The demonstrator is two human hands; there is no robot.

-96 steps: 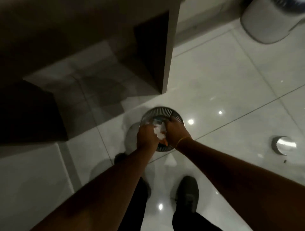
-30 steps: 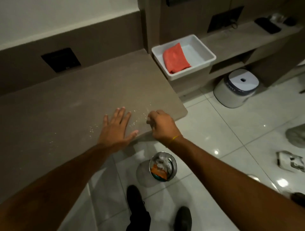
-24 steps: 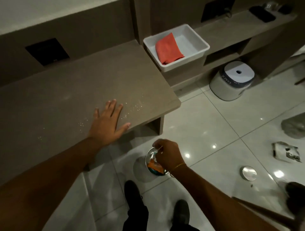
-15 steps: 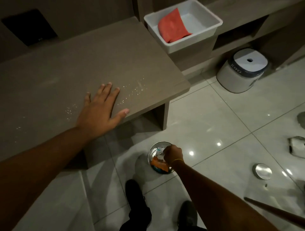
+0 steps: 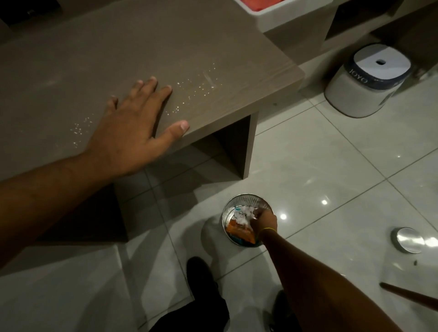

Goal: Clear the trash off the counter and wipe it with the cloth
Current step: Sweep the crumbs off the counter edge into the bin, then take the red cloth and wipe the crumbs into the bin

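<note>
My left hand (image 5: 132, 132) lies flat, fingers spread, on the brown counter (image 5: 166, 47) near its front edge. Small white crumbs (image 5: 196, 87) are scattered on the counter to the right of my fingers and beside my wrist. My right hand (image 5: 264, 220) reaches down into the round metal bin (image 5: 237, 201) on the floor, its fingers bunched against white crumpled paper (image 5: 244, 214) above an orange wrapper (image 5: 239, 233). Whether it grips anything is unclear. The red cloth (image 5: 258, 2) shows only as a sliver in the white tray (image 5: 279, 14) at the top edge.
A white stool-like container (image 5: 365, 80) with a dark band stands on the tiled floor at the right. A round metal lid (image 5: 407, 240) lies on the floor at the right, with a brown stick (image 5: 407, 295) below it. My dark shoe (image 5: 201, 272) is near the bin.
My right hand left the counter edge and went down into the bin. My left hand stayed flat on the counter. The view tilted down, so the tray and cloth slid to the top edge.
</note>
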